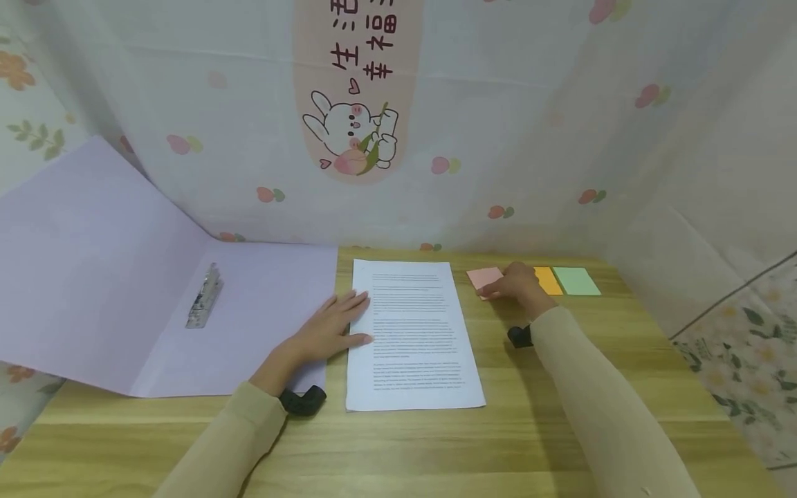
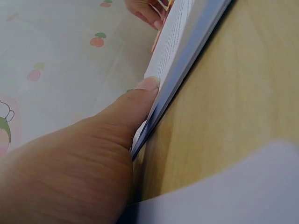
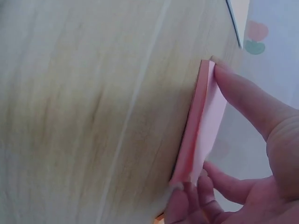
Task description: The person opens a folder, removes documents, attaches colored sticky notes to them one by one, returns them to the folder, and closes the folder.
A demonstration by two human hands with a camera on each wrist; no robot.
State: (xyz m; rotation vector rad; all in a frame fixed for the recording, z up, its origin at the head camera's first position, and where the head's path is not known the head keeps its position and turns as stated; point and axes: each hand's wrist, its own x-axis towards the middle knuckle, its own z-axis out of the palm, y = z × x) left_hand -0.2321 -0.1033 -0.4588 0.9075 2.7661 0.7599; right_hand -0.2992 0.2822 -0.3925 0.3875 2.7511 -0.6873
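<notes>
A stack of printed paper (image 1: 417,332) lies on the wooden table in front of me. My left hand (image 1: 326,325) rests on its left edge with the fingers spread; in the left wrist view the thumb (image 2: 126,109) lies along the stack's side. To the right of the paper, my right hand (image 1: 521,285) holds the pink sticky note pad (image 1: 483,277). Seen from the right wrist, the thumb touches one corner of the pink pad (image 3: 190,140) and the fingers pinch at the opposite end, where the top sheet bends up from those beneath.
A lavender folder (image 1: 274,304) lies open at left, its cover (image 1: 93,270) tilted up, with a metal clip (image 1: 205,297) at the fold. Orange (image 1: 549,281) and green (image 1: 577,281) sticky note pads lie right of my right hand. A printed curtain (image 1: 529,124) hangs behind the table.
</notes>
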